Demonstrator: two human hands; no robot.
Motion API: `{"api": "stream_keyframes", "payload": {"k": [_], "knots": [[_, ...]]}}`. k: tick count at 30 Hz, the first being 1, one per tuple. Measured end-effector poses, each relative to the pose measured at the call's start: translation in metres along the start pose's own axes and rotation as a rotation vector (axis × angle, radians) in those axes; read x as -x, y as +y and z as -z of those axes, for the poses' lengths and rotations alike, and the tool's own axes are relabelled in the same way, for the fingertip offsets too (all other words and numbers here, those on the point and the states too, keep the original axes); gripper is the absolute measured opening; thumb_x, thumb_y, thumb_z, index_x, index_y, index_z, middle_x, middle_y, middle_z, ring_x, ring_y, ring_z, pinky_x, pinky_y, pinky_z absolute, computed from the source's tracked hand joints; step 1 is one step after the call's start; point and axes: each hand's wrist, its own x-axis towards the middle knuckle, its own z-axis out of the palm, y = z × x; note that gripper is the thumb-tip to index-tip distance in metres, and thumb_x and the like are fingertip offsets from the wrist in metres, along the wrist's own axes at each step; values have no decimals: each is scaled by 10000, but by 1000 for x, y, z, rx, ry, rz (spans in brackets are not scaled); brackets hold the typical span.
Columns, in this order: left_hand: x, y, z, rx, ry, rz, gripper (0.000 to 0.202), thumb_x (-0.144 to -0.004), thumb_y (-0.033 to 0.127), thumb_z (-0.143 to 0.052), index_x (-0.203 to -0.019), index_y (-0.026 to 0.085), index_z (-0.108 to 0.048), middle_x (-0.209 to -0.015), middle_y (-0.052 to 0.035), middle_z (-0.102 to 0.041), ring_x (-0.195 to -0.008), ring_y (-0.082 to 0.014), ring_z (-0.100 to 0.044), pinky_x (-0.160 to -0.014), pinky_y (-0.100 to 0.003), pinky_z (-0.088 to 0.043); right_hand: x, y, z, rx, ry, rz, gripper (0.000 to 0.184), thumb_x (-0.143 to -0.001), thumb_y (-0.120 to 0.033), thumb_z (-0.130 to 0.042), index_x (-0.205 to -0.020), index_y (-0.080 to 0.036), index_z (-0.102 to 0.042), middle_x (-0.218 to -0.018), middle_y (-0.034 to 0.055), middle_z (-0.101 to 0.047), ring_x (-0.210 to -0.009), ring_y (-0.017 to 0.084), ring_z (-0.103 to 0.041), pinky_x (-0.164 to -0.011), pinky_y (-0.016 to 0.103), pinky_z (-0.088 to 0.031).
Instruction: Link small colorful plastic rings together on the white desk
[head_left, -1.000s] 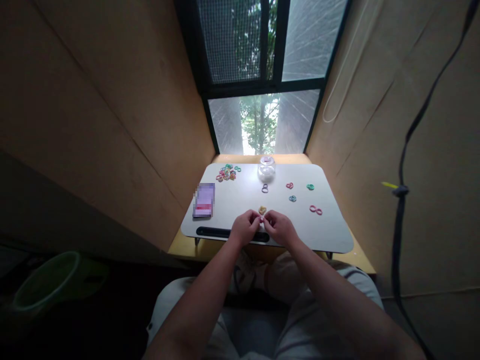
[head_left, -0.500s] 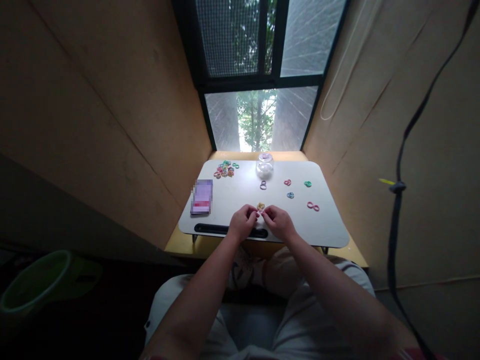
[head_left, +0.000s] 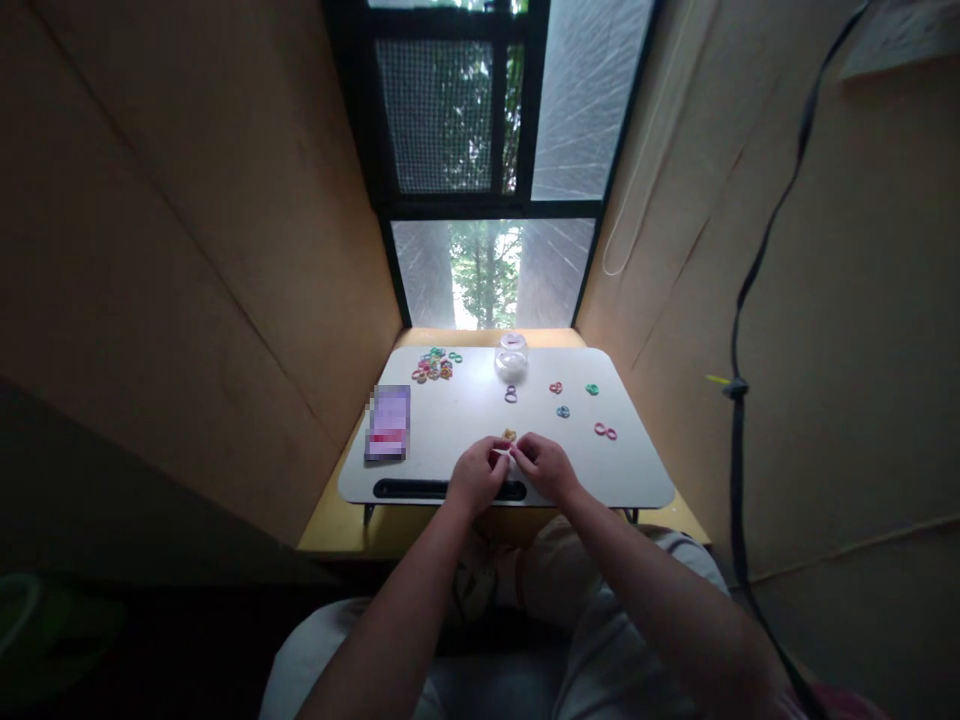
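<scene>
My left hand (head_left: pixel 478 474) and my right hand (head_left: pixel 547 467) meet fingertip to fingertip above the near part of the white lap table (head_left: pixel 435 430). Both are closed in a pinch on a small pale pink band (head_left: pixel 503 452), seemingly a hair tie, mostly covered by the fingers. Just beyond the fingertips lies a yellow hair tie (head_left: pixel 509 435). Farther off are a purple one (head_left: pixel 511 394), a red one (head_left: pixel 556 387), a blue one (head_left: pixel 563 411), a green one (head_left: pixel 592 389) and a pink one (head_left: pixel 605 431) twisted into a figure eight.
A mixed pile of coloured hair ties (head_left: pixel 433 366) lies at the table's back left. A clear round jar (head_left: pixel 511 358) stands at the back middle. On the left lies a phone-like rectangle (head_left: pixel 388 423), blurred out. A black slot (head_left: pixel 412 489) runs along the near edge.
The camera view has tilted up and shifted right, so everything appears lower and farther left. My hands stay together at the same spot, fingers slightly shifted around the pale band.
</scene>
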Motion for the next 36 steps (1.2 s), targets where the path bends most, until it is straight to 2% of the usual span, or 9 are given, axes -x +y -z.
{"api": "stream_keyframes", "payload": {"k": [4, 7, 11, 16, 20, 29, 33, 36], "knots": [[-1, -2, -2, -37, -16, -117, 226, -856, 168, -561, -1056, 214, -655, -1060, -46, -694, -971, -194, -634, -906, -338, -501, -5, 6, 6, 16, 103, -50, 229, -860, -369, -553, -706, -200, -570, -651, -12, -594, -592, 122, -524, -571, 223, -402], [-2, -3, -2, -86, -24, -208, 230, -833, 159, -598, -1050, 209, -655, -1100, -56, -683, -1069, -222, -601, -990, -386, -467, -4, 14, 18, 45, 143, -78, 216, -852, -364, -552, -708, -202, -558, -646, -14, -592, -573, 120, -525, -555, 224, -412], [-6, -1, -2, -150, -57, -287, 218, -841, 182, -604, -1051, 208, -656, -1099, -57, -683, -1105, -233, -579, -1028, -409, -446, 2, 29, 49, 122, 162, -82, 120, -804, -300, -577, -736, -203, -589, -679, -11, -616, -591, 126, -547, -586, 234, -433], [-8, 1, -1, -206, -77, -291, 230, -842, 199, -605, -1065, 215, -655, -1170, -55, -671, -1171, -244, -549, -1069, -432, -420, 5, 56, 97, 278, 279, -105, 91, -801, -242, -544, -760, -192, -607, -795, 38, -637, -674, 157, -550, -679, 283, -432], [-10, 1, -4, -238, -81, -291, 247, -840, 204, -606, -1082, 216, -655, -1238, -59, -646, -1222, -245, -522, -1103, -442, -393, 3, 75, 119, 354, 302, -100, 124, -821, -260, -546, -746, -188, -613, -787, 49, -632, -671, 167, -543, -680, 293, -418], [-11, 3, -7, -296, -90, -225, 305, -821, 213, -631, -1125, 215, -649, -1337, -68, -592, -1278, -255, -478, -1125, -463, -368, 5, 87, 122, 450, 253, -69, 220, -877, -321, -529, -741, -184, -634, -780, 53, -620, -704, 172, -568, -696, 289, -427], [-7, 7, -6, -296, -95, -207, 317, -795, 193, -649, -1111, 215, -658, -1333, -77, -594, -1276, -254, -483, -1123, -452, -369, 9, 89, 122, 511, 218, -12, 222, -874, -331, -524, -753, -187, -642, -792, 51, -616, -713, 178, -577, -691, 292, -426], [-4, 10, -5, -292, -90, -196, 323, -784, 210, -669, -1107, 219, -665, -1337, -79, -591, -1274, -255, -484, -1124, -450, -365, 9, 92, 122, 538, 202, 26, 304, -906, -392, -492, -731, -194, -642, -774, 49, -610, -691, 180, -574, -683, 302, -422]]}}
